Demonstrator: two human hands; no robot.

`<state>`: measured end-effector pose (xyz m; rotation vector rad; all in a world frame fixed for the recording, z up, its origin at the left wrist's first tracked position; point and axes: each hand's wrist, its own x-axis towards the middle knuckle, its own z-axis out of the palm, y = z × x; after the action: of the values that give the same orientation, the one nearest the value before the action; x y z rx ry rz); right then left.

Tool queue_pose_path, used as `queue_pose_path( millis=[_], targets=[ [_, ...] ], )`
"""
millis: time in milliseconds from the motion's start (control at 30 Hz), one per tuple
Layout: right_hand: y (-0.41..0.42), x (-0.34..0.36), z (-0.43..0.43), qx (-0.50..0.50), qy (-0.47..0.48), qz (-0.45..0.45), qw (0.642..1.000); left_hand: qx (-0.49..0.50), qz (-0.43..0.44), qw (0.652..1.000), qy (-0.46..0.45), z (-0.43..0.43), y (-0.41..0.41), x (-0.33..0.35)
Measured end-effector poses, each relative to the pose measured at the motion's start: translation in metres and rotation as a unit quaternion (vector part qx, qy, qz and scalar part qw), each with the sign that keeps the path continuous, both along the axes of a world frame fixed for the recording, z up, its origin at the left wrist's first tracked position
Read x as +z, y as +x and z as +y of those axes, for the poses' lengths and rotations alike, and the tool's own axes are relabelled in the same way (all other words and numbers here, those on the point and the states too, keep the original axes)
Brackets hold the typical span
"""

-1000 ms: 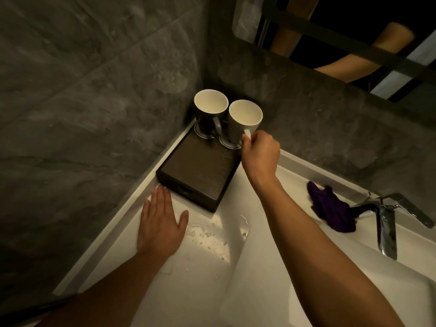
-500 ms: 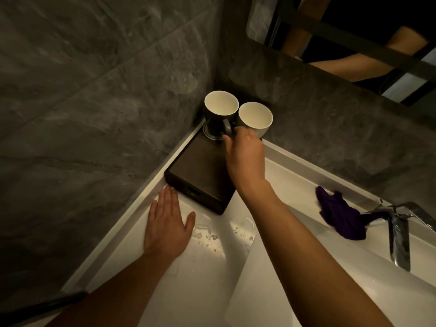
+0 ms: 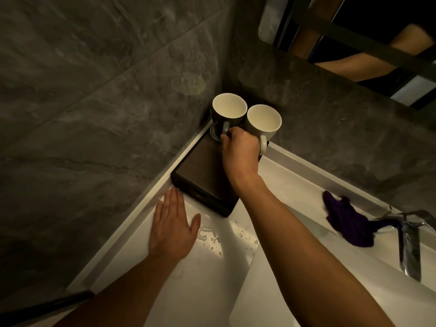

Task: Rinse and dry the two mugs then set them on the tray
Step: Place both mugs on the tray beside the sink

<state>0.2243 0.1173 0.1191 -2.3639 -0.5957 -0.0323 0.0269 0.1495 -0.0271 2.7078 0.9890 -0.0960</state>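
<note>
Dark mug [image 3: 228, 114] and white mug [image 3: 264, 121] are seated, touching, at the 12 o'clock end of the tray [image 3: 200, 175]. The white handle has been released; the dark handle is now pinched by the right hand [image 3: 240, 149], suggesting final alignment. The left hand [image 3: 173, 230] is laid flat on the worktop [image 3: 200, 279].

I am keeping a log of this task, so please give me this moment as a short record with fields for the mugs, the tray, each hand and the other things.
dark mug: upright on the wooden tray, in the corner
white mug: upright on the wooden tray, close beside the dark mug
wooden tray: on the white counter, against the wall
right hand: fingers curled on the dark mug's handle
left hand: flat on the white counter, near the wooden tray
purple cloth: crumpled beside the faucet
water drops: on the white counter by the left hand
</note>
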Motion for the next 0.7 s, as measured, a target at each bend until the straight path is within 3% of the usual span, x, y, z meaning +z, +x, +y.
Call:
queue_pose_path(
  millis=[400,700],
  targets=[
    [-0.014,0.005,0.017,-0.006,0.062,0.059,0.996,0.006,-0.001,1.000,0.003,0.000,0.000,-0.001],
    [0.004,-0.002,-0.065,-0.116,0.026,-0.076,0.990,-0.004,0.003,1.000,0.001,0.000,0.000,-0.002]
  ],
)
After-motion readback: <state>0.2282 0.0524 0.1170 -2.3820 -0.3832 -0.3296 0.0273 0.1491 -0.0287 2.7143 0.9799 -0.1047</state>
